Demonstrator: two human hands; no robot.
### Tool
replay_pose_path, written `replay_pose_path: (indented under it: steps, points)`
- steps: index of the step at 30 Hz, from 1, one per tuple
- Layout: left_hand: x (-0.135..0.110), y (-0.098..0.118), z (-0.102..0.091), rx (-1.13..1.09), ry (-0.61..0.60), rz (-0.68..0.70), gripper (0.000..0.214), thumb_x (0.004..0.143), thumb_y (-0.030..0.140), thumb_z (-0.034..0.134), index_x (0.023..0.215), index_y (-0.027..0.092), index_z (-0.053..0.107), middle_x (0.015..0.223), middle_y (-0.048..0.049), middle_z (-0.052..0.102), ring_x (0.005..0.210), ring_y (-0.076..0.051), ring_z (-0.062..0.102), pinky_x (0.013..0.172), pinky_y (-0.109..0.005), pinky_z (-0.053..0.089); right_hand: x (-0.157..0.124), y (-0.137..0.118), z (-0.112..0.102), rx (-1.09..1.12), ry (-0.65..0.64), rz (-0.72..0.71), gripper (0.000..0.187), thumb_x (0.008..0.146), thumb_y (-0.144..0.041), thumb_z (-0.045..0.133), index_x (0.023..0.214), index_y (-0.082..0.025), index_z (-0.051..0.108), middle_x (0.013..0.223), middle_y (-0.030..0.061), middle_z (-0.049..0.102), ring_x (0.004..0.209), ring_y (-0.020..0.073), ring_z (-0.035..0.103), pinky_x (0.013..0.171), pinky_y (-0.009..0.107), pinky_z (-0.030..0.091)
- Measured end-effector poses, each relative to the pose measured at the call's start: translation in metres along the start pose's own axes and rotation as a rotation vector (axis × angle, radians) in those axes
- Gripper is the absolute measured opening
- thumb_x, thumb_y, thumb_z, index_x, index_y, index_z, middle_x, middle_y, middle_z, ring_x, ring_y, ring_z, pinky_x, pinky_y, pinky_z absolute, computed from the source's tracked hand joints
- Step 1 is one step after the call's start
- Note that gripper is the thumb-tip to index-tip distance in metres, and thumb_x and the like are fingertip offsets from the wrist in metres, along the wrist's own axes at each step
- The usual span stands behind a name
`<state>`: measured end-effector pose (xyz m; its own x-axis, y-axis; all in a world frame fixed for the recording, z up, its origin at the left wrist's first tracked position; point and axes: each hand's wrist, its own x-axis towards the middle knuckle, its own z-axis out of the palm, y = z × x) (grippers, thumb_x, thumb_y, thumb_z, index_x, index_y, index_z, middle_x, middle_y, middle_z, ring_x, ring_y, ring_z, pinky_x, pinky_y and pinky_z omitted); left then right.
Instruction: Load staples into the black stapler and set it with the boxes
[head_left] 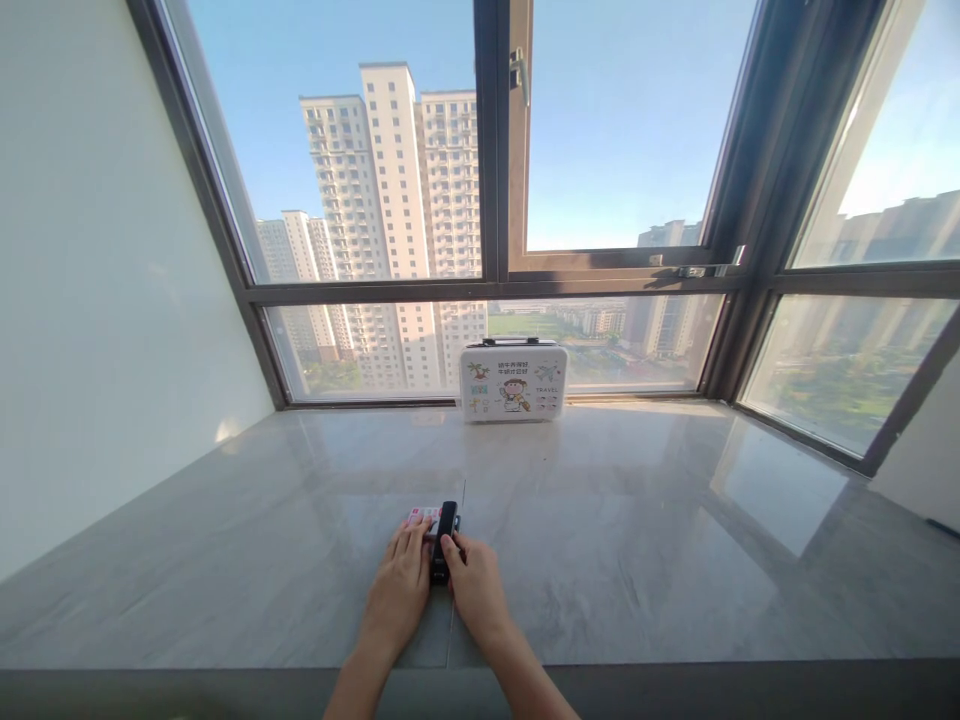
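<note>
My left hand lies over a small pink-and-white printed paper or card, its fingers stretched forward and close together. Most of that paper is under the fingers. Just right of it stands a long black stapler-like device, pointing away from me on the grey sill. Its exact kind is hard to make out; a bit of shiny metal shows at its right side. My right hand is closed on the device from the right, thumb on top and the other fingers partly hidden along its side.
A white case with cartoon prints and a black handle stands upright at the back of the marble-look sill, against the window. Dark window frames border the sill. A white wall rises on the left.
</note>
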<state>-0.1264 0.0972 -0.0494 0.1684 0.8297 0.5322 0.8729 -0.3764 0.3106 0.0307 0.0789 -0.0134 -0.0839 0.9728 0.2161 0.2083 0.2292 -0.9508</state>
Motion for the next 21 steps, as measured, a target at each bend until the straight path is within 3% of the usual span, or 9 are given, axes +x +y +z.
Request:
replay_pose_path:
  steps: [12,21]
  points:
    - [-0.001,-0.002,0.002,-0.017,0.0,-0.001,0.045,0.105,0.028,0.024,0.147,0.024,0.04,0.156,-0.005,0.04,0.148,-0.022,0.029,0.121,-0.047,0.032,0.003,0.0,-0.003,-0.032,-0.012,-0.024,0.062,0.096,-0.07,0.041,0.099,-0.018,0.074,0.067,0.0064,0.064,0.069,0.0253,0.061,0.06,0.029,0.045]
    - [-0.002,-0.01,0.009,-0.015,0.001,-0.015,0.046,0.105,0.03,0.025,0.149,0.024,0.039,0.157,-0.0058,0.037,0.148,-0.024,0.028,0.12,-0.051,0.031,0.003,0.005,-0.005,0.005,-0.041,-0.005,0.062,0.097,-0.067,0.043,0.098,-0.013,0.073,0.053,0.0014,0.057,0.045,0.017,0.051,0.042,0.023,0.035]
